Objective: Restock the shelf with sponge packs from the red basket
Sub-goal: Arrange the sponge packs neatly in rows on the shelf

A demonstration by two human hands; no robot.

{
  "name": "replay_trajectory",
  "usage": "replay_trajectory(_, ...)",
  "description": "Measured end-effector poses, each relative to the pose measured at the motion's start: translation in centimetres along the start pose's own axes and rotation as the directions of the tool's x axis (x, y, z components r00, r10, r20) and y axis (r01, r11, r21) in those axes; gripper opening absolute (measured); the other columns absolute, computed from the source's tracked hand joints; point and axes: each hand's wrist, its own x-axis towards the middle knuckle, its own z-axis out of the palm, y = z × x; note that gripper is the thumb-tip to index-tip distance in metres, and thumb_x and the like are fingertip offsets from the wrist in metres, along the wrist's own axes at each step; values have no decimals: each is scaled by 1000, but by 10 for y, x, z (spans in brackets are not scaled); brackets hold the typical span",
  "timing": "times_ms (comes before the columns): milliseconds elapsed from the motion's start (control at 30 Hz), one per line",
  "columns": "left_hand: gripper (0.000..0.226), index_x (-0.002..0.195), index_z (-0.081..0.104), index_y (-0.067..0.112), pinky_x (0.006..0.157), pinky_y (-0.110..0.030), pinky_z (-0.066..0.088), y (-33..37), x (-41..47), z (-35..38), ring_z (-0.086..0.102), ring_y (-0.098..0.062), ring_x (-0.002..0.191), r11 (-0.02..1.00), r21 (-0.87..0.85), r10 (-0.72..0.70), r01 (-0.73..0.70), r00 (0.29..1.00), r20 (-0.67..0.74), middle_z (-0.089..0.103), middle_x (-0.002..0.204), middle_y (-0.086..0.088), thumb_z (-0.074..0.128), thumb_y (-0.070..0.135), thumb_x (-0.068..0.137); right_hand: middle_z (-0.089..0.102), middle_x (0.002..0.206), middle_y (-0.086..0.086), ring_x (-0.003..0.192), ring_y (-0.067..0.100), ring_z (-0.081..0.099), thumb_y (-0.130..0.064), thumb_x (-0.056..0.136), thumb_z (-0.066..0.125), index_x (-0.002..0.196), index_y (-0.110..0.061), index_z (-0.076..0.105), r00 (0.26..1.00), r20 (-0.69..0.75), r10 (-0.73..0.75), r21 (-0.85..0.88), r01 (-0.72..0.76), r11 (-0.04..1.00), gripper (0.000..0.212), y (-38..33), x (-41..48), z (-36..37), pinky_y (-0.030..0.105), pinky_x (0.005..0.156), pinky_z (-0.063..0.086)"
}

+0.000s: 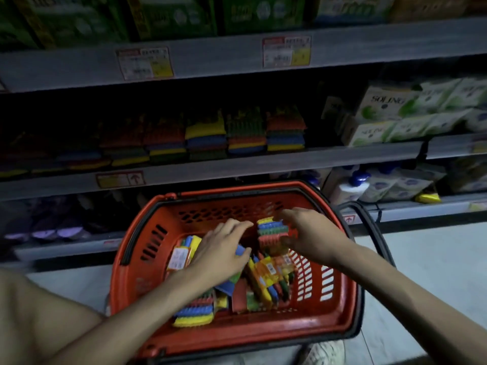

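Now pack (272, 234) between left hand (224, 250), right hand (313, 233).

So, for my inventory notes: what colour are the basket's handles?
Black handles on the red basket, clearest in the head view.

A shop: long shelves (263, 160) with price tags (286, 51) (print too blurred to read), rows of packaged goods (390, 101), a red basket (137, 230).

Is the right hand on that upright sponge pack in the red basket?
Touching. Head view: the right hand curls its fingers over the top of the upright sponge pack, thumb pressed against its lower side.
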Motion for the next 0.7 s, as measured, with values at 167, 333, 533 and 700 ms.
replay_trajectory(167,73,156,31,25,97,-48,45,-7,-9,38,49,-32,128,859,350,236,-374,896,376,49,140,-8,62,36,90,67,127,7,120,31,63,-31,94,65,135,-23,57,958,285,24,-277,58,959,42,0,-15,25,39,91,52)
replay_trajectory(333,85,157,24,15,97,-50,46,3,8,60,46,-39,130,572,489,402,-658,745,533,39,153,-24,69,19,85,68,127,8,118,32,65,-30,95,63,133,-23,59,929,364,66,-291,47,956,39,4,-23,46,39,90,54)
replay_trajectory(533,72,155,34,15,102,-41,40,23,29,71,42,-32,135,416,517,454,-748,664,595,36,158,-14,64,21,90,67,128,6,119,29,65,-27,97,62,134,-20,59,937,339,87,-342,37,939,38,9,-31,51,38,91,54)
replay_trajectory(700,58,148,44,19,102,-40,35,32,35,78,44,-28,131,498,499,391,-709,697,601,39,154,-7,64,20,93,67,129,9,121,29,64,-27,99,61,136,-18,58,912,393,118,-336,23,942,39,8,-34,46,39,95,54)
